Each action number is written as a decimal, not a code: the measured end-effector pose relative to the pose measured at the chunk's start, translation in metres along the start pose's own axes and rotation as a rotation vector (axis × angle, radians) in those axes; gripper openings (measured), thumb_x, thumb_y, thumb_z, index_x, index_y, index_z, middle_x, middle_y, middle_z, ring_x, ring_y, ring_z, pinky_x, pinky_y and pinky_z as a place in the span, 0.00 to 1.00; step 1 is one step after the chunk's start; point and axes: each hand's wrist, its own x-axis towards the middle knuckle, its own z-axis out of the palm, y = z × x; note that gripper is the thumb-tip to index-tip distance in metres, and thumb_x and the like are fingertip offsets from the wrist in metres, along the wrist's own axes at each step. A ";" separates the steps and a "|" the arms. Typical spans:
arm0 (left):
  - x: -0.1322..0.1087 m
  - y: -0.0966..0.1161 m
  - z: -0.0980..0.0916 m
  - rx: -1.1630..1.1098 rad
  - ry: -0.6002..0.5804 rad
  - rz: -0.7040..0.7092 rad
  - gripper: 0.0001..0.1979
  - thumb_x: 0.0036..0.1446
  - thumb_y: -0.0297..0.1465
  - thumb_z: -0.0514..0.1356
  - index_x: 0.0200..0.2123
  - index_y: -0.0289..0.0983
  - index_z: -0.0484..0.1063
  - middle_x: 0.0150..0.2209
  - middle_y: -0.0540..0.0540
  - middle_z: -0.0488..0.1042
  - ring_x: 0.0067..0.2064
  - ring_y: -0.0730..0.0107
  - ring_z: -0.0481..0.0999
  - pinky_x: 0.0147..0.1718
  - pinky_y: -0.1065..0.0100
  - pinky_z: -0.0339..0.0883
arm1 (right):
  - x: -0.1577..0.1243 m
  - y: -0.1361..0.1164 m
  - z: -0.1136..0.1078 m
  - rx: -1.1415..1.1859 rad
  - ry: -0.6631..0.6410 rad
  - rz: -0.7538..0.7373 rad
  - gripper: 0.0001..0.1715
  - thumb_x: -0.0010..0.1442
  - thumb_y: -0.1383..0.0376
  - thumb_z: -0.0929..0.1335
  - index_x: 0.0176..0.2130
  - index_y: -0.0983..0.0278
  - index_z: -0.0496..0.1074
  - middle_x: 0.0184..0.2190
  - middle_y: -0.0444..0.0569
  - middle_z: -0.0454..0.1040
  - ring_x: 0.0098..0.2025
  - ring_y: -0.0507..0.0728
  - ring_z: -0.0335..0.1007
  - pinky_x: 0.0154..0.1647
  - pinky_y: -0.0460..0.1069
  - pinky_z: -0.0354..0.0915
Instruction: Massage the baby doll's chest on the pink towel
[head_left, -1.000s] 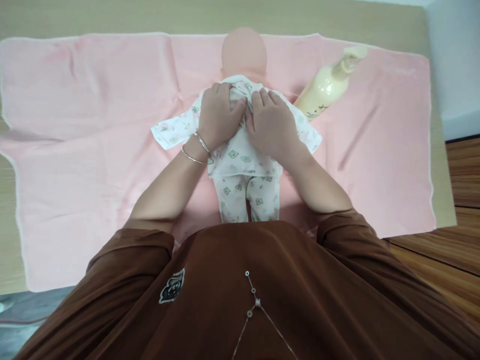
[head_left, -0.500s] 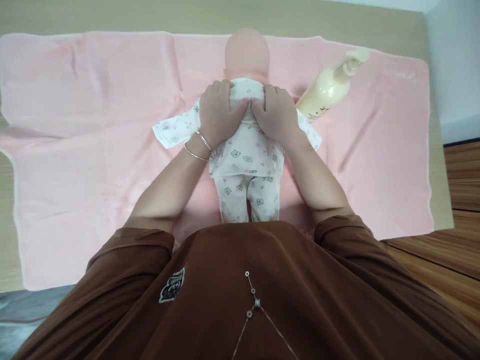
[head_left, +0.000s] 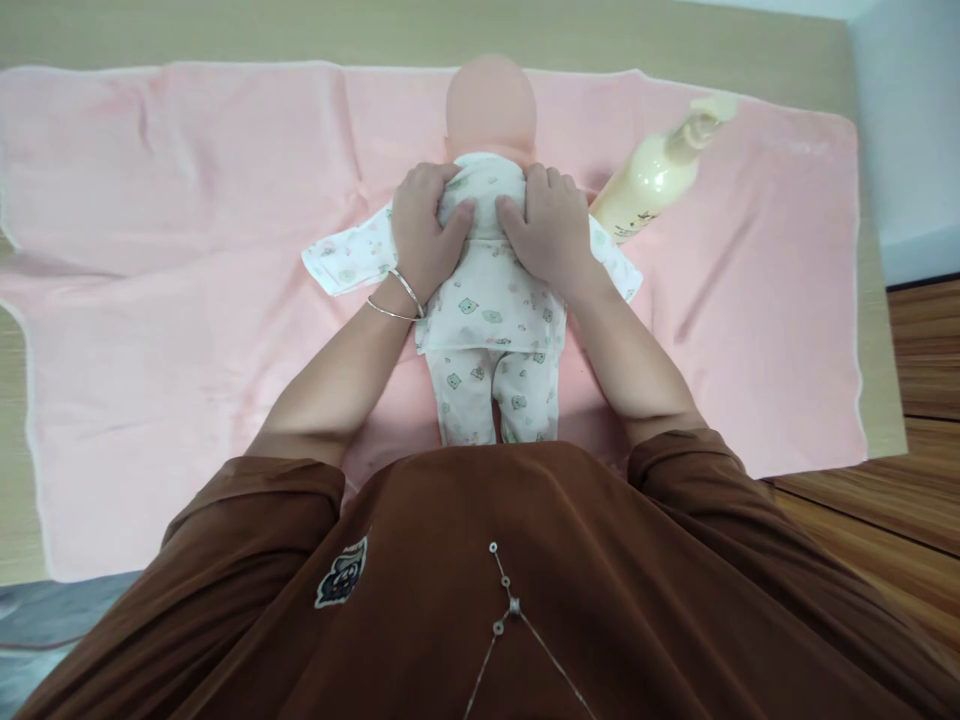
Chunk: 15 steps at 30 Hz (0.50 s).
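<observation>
A baby doll lies face down, its bald head pointing away from me. It wears a white top and trousers with small printed figures. My left hand grips the doll's left shoulder and side, thumb resting on the upper back and fingers curled over the edge. On the other shoulder, my right hand holds on in the same way. The two thumbs lie apart, with printed cloth showing between them. Both sets of fingertips are partly hidden. The doll's sleeves stick out to either side beyond my wrists.
Beneath the doll spreads a pink blanket with some creases, on a pale wooden table. A cream pump bottle lies tilted at the upper right, close to my right hand. Brown wooden boards show at the lower right.
My thumbs have slid apart, from nearly touching at the middle of the doll's upper back toward its sides. My left hand moved slightly left. The bottle stayed put.
</observation>
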 end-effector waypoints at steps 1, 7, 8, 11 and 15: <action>-0.001 0.002 -0.002 -0.011 0.001 0.013 0.13 0.62 0.40 0.45 0.49 0.47 0.60 0.47 0.50 0.66 0.50 0.65 0.64 0.52 0.60 0.59 | 0.000 0.000 0.000 -0.005 -0.003 0.002 0.19 0.65 0.52 0.53 0.44 0.62 0.60 0.43 0.51 0.68 0.44 0.61 0.60 0.48 0.55 0.58; -0.001 0.003 0.000 -0.020 0.071 0.066 0.11 0.63 0.33 0.45 0.47 0.44 0.61 0.44 0.48 0.67 0.48 0.67 0.65 0.50 0.62 0.60 | 0.000 -0.001 -0.001 0.002 -0.007 0.001 0.18 0.65 0.53 0.54 0.44 0.61 0.61 0.42 0.52 0.68 0.45 0.63 0.61 0.48 0.56 0.59; -0.001 0.002 0.001 -0.018 0.081 0.071 0.11 0.63 0.32 0.46 0.47 0.42 0.61 0.44 0.48 0.66 0.47 0.68 0.64 0.50 0.61 0.60 | 0.000 -0.001 -0.001 0.004 -0.004 0.001 0.18 0.65 0.52 0.54 0.43 0.61 0.61 0.42 0.52 0.68 0.45 0.63 0.61 0.47 0.56 0.59; -0.002 0.002 -0.001 -0.002 0.072 0.074 0.11 0.63 0.32 0.46 0.47 0.42 0.61 0.46 0.49 0.66 0.50 0.69 0.63 0.52 0.59 0.59 | 0.000 0.000 -0.001 -0.002 -0.001 0.002 0.18 0.64 0.53 0.55 0.43 0.61 0.62 0.42 0.52 0.69 0.44 0.62 0.62 0.47 0.56 0.60; -0.001 0.016 -0.012 0.071 -0.056 -0.005 0.14 0.62 0.35 0.44 0.48 0.53 0.62 0.49 0.51 0.66 0.54 0.61 0.62 0.56 0.55 0.55 | 0.002 0.001 -0.001 0.010 -0.008 0.004 0.19 0.64 0.53 0.55 0.44 0.63 0.62 0.43 0.53 0.68 0.46 0.63 0.62 0.48 0.57 0.60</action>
